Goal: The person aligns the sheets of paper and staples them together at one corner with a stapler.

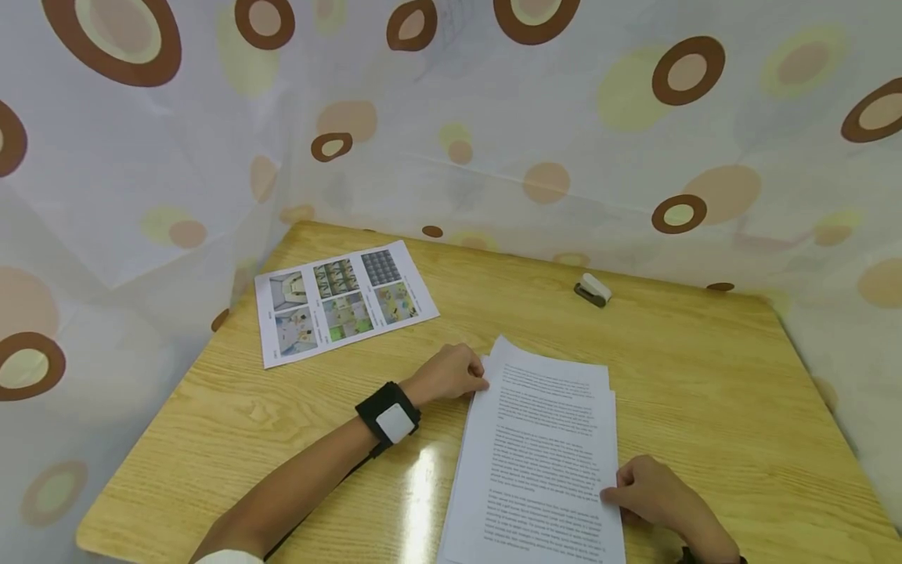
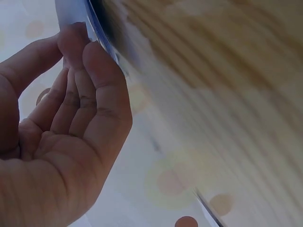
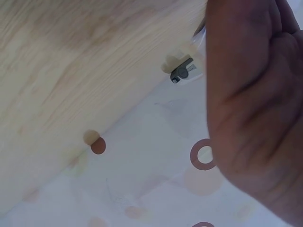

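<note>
A stack of printed sheets (image 1: 546, 454) lies near the front of the table, its top sheet askew over those below. At the stack's upper left edge my left hand (image 1: 449, 371) pinches the paper between thumb and fingers; the left wrist view shows this hand (image 2: 85, 109) with its fingertips on the paper's edge (image 2: 100, 28). My right hand (image 1: 655, 489) pinches the right edge lower down, thumb on top of the sheet. In the right wrist view only the side of the right hand (image 3: 251, 94) shows, its fingertips hidden.
A sheet with printed colour pictures (image 1: 345, 304) lies at the back left of the wooden table (image 1: 719, 376). Behind the stack, toward the back right, sits a small white and grey stapler (image 1: 593, 290). A curtain with brown rings (image 1: 437, 180) surrounds the table's back and sides.
</note>
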`<state>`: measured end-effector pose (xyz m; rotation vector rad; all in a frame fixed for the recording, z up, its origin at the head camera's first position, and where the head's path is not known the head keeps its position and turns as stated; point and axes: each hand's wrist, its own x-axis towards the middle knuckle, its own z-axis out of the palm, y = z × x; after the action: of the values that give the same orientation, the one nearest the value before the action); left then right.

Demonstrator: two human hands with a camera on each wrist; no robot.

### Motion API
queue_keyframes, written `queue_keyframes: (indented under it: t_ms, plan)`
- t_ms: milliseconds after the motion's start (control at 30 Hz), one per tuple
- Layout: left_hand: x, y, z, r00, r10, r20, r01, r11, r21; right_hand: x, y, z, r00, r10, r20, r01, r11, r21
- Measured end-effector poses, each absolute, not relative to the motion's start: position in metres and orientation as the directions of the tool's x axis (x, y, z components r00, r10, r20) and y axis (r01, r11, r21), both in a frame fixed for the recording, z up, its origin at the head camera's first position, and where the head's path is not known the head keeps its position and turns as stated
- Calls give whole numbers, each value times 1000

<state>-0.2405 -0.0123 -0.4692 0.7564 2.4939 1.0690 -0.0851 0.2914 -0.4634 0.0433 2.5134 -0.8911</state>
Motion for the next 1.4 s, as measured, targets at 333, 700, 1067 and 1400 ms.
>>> queue_keyframes:
  t_ms: [333,700,1067,1400]
  plan:
    - [-247,-14,-467,-800,586,-125,350,626,697,-89,301,-459,-867,-224,-446,121,773,-623]
    - [-260,-34,-457,-790,605,-102,357,589,725,-103,311,-427,-929,-57,-366,135,868,-478]
    - [-276,-81,-446,-861,499,-103,288,644,709,-129,300,-388,-973,-119,-196,-20,896,-443]
    - [-289,-131,-456,-945,319,-75,171,674,719,-184,236,-373,-960,-269,-79,-205,865,-457]
